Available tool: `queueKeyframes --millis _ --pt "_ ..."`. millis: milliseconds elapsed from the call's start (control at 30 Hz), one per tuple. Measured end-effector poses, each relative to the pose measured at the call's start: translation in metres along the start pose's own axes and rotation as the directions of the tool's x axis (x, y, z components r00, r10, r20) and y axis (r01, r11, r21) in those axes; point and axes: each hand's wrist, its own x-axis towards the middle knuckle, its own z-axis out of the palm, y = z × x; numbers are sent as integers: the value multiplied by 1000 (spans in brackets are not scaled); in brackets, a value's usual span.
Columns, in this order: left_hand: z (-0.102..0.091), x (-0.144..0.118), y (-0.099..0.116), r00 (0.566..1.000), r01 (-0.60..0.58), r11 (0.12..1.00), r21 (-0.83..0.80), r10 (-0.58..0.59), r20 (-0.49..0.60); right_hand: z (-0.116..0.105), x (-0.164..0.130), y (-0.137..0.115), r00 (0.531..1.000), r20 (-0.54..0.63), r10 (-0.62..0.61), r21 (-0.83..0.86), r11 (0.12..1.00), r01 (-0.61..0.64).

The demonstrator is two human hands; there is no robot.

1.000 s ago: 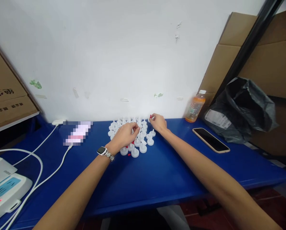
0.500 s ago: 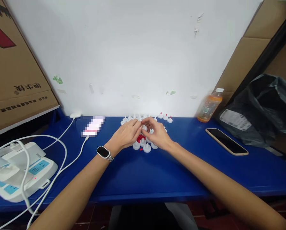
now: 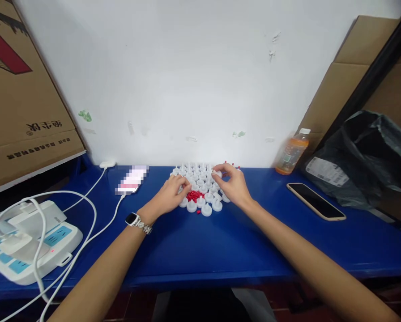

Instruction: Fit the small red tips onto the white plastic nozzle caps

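Your blue table (image 3: pixel 220 250) carries a power strip (image 3: pixel 29 243) far left and a phone (image 3: pixel 316 201) right. At the back, against the wall, sits the cluster of white caps (image 3: pixel 200 185) around a heap of red plugs (image 3: pixel 194 195). Your right hand (image 3: pixel 232 185) pinches 1 cap; your left hand (image 3: pixel 168 197) curls over the plugs, grip hidden. You look mid-assembly: the next move calls for 1 plug, seated squarely.

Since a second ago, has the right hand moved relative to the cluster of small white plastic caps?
Yes. The right hand has come nearer, off the small white plastic caps' far right corner onto their right side.
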Motion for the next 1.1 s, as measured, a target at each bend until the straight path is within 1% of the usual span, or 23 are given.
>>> queueKeyframes --millis 33,100,167,233,300,400,500,567,667,800,900,1000,1100 --pt "2 -1 -1 998 -17 1000 26 16 54 2 1 1 1000 1 13 -5 1000 -13" --pt "5 -3 -2 996 -20 999 44 16 90 8 6 1 999 23 35 -47 998 -33" --pt "4 -3 -3 998 4 1000 30 -6 66 17 15 0 993 94 76 -57 996 -71" --pt "-1 -4 -4 999 29 1000 8 -30 22 30 30 0 977 190 95 -18 995 -93" --pt "-6 -5 -8 998 64 998 -6 -64 -11 51 50 2 969 236 77 6 997 -80" --pt "-8 -7 -14 994 108 994 -14 -109 -17 90 84 8 969 239 63 -52 997 -52" --pt "-4 -8 -18 993 118 993 -26 -118 -1 127 112 15 945 315 86 -254 967 -3" --pt "-2 -9 -19 993 115 992 -43 -115 1 146 123 21 925 364 105 -323 946 20" --pt "0 -9 -19 995 103 993 -61 -104 -9 162 131 30 890 435 137 -365 930 36" --pt "1 -8 -17 995 98 994 -42 -98 -7 166 135 37 855 496 153 -389 919 61" --pt "0 -8 -14 995 100 994 -38 -100 -3 161 136 34 854 502 137 -376 924 73" --pt "-1 -8 -9 996 91 995 -41 -91 -7 146 127 26 880 463 106 -348 935 71" --pt "-2 -8 -4 998 51 998 -32 -52 -44 115 105 23 913 400 77 -329 942 64"
